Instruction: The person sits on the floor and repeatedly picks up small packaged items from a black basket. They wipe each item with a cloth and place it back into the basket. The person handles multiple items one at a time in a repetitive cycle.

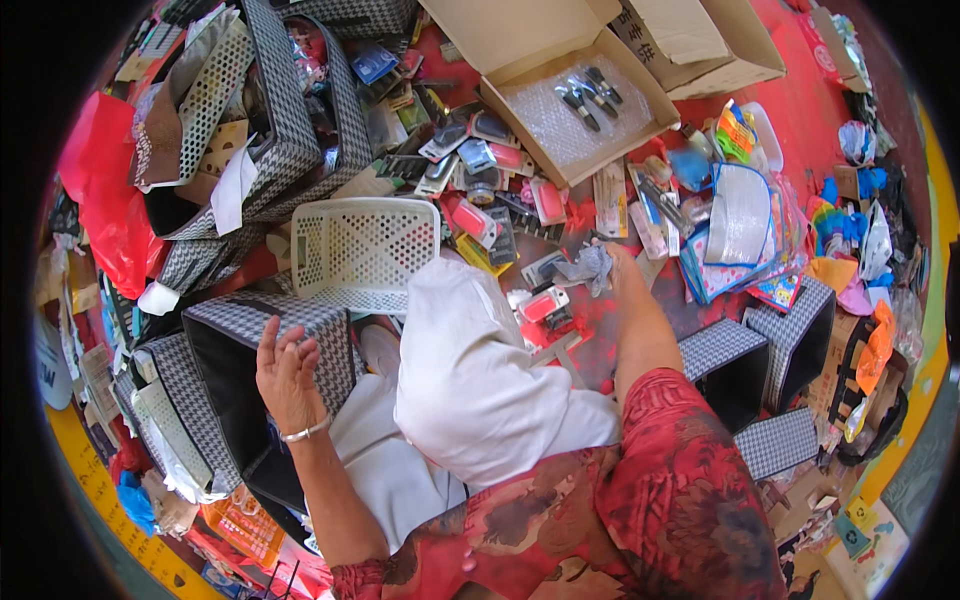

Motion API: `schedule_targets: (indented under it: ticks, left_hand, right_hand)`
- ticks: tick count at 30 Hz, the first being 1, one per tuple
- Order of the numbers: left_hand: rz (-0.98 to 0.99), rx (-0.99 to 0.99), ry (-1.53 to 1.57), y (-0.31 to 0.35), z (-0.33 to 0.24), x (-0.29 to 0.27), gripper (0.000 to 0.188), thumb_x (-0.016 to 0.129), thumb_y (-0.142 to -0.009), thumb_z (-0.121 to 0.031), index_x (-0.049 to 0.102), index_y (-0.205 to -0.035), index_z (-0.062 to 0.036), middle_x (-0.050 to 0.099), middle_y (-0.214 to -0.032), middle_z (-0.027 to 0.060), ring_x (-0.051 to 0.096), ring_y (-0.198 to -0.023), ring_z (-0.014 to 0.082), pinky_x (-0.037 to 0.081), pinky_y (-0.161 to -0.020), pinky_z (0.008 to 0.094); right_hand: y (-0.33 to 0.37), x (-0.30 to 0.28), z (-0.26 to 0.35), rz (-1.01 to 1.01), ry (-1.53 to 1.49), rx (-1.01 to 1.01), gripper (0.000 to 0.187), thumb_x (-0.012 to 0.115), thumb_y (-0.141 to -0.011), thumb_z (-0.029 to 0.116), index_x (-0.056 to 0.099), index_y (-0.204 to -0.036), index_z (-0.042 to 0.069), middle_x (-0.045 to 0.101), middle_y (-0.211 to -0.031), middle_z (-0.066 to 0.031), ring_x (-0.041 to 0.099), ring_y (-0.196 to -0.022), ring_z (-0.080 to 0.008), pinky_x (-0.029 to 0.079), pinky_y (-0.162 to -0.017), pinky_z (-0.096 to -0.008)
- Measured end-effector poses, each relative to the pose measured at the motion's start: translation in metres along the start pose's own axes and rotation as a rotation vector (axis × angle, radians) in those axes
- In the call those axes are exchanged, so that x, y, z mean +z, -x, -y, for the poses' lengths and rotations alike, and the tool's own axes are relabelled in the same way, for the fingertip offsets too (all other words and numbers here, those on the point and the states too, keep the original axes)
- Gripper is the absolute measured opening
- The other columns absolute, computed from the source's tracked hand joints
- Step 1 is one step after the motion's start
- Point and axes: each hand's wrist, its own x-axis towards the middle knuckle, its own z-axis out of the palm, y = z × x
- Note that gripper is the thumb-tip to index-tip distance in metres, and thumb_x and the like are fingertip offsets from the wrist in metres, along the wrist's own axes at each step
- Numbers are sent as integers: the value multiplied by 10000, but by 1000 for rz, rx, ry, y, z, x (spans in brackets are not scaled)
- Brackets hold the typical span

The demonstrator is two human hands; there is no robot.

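Note:
My left hand [291, 380] is raised with nothing in it, its fingers curled slightly and apart. A silver bangle circles that wrist, and the nearest thing is a houndstooth fabric box [232, 325] lying on its side with its dark inside showing. Out in front of my right knee, my right hand [622, 264] is closed on a crumpled grey piece [588, 270], thin like cloth or plastic film. Below it lie a pink-and-black packaged item [543, 304] and other small packages. A white perforated basket [366, 250] stands between my hands, on the far side of my knee.
Small packaged goods [480, 160] are heaped ahead. An open cardboard box [560, 110] holds bubble wrap and dark brushes. Bagged items [738, 215] lie to the right, beside more houndstooth boxes [795, 335]. At the left, stacked boxes and a red plastic bag [105, 200] crowd the red floor covering.

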Motion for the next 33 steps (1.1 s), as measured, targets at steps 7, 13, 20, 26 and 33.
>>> schedule_targets:
  ticks: [7,13,20,26,33]
  left_hand:
    - [58,-103,109,4,0,-8,380,533,-847,-46,431,-1206,21,592,-922,98,598,-752,130,512,-667,225]
    - [79,-191,173,1,3,-13,319,533,-850,-40,468,-1155,30,603,-906,96,597,-764,138,515,-678,238]
    - [103,-165,164,-2,1,-9,261,525,-858,-61,505,-1099,37,606,-892,107,598,-754,147,515,-680,242]
    - [304,-282,99,-13,6,23,415,456,-918,-295,469,-1163,39,600,-1002,147,607,-864,196,515,-738,293]
    - [447,-498,498,-19,7,32,500,494,-895,-350,422,-1218,25,566,-1119,154,579,-991,275,485,-852,415]
  right_hand:
    - [7,28,22,-145,169,66,433,634,-735,292,600,-1040,-13,603,-1070,-167,599,-960,-275,473,-828,-377]
    - [14,37,9,-167,289,-58,389,612,-718,276,623,-1025,37,589,-1102,-181,576,-1021,-322,469,-852,-407]
    - [63,-6,14,-73,308,-559,331,618,-717,310,640,-889,28,623,-903,-223,611,-846,-358,482,-740,-426]
    - [201,-26,104,-306,31,-1511,145,586,-756,201,621,-873,123,593,-726,-85,588,-617,-279,471,-516,-376]
    - [344,29,187,-129,161,-2523,84,549,-717,137,541,-746,59,535,-619,-63,580,-518,-194,456,-433,-334]
